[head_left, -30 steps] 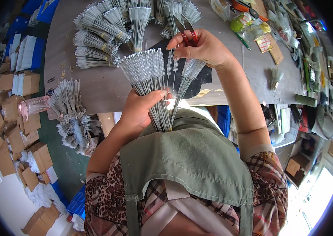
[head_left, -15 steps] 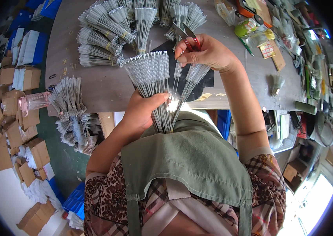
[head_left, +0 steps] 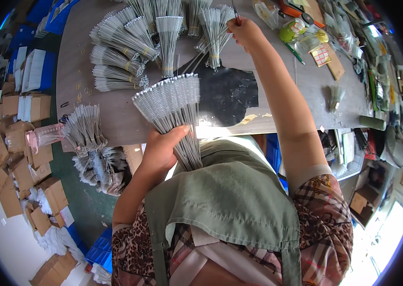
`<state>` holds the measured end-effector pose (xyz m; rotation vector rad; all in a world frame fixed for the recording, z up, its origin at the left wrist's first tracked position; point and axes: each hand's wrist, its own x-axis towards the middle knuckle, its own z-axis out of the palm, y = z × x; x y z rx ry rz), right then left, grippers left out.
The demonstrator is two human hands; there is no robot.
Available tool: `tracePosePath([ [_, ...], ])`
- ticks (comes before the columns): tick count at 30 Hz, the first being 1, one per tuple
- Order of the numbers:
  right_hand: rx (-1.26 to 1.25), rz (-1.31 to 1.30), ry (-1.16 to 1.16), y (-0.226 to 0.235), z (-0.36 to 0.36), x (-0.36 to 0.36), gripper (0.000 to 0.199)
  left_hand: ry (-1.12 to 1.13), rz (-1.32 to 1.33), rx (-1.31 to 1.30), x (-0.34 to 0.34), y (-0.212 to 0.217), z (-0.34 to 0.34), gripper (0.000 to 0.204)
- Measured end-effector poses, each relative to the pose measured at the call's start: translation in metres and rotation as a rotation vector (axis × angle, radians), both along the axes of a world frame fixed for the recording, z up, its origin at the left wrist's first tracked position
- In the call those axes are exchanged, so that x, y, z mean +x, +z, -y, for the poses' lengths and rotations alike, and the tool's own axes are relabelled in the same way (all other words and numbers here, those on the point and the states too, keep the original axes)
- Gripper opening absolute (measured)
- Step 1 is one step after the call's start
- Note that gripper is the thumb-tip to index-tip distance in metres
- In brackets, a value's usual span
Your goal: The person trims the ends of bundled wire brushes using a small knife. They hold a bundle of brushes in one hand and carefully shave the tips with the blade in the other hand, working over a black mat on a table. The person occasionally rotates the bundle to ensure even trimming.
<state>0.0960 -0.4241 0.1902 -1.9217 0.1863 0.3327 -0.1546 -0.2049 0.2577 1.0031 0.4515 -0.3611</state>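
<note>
My left hand (head_left: 164, 145) grips a fanned bundle of thin wire brushes (head_left: 170, 100), bristled ends up and bare wire stems running down towards my apron. Stretched out to the far side of the table, my right hand (head_left: 247, 34) is closed around red-handled scissors (head_left: 238, 20), whose blades point away. Right beside its fingers lies a bundle of brushes (head_left: 214, 33); whether the fingers also touch those brushes I cannot tell. A black sheet (head_left: 227, 95) lies on the table between my hands.
More tied brush bundles (head_left: 115, 35) fan out across the table's far left. Another brush pile (head_left: 83, 126) hangs at the left front edge. Bags, a green pen (head_left: 295, 54) and a patterned card (head_left: 320, 56) lie to the right. Cardboard boxes (head_left: 20, 162) stack up beyond the table's left.
My right hand has moved away and forward with the scissors, from beside the held bundle to the far bundles. The few brushes beneath it have left that spot. My left hand still grips its bundle.
</note>
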Motion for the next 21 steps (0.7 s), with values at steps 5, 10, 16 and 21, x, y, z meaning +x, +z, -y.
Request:
tracePosePath([
  [5, -0.126, 0.206, 0.089, -0.109, -0.019, -0.002, 0.020, 0.055, -0.024, 0.014, -0.005, -0.005, -0.010, 0.020],
  [10, -0.171, 0.109, 0.165, -0.086, -0.060, -0.025, 0.031, 0.061, -0.018, 0.013, -0.010, -0.004, -0.014, 0.019],
  [16, 0.312, 0.055, 0.375, 0.046, -0.096, -0.051, 0.043, 0.014, -0.038, 0.013, 0.001, 0.001, -0.001, 0.023],
  [21, 0.153, 0.332, 0.688, 0.087, -0.095, -0.073, 0.046, -0.054, 0.013, -0.043, 0.009, -0.001, 0.010, 0.020],
])
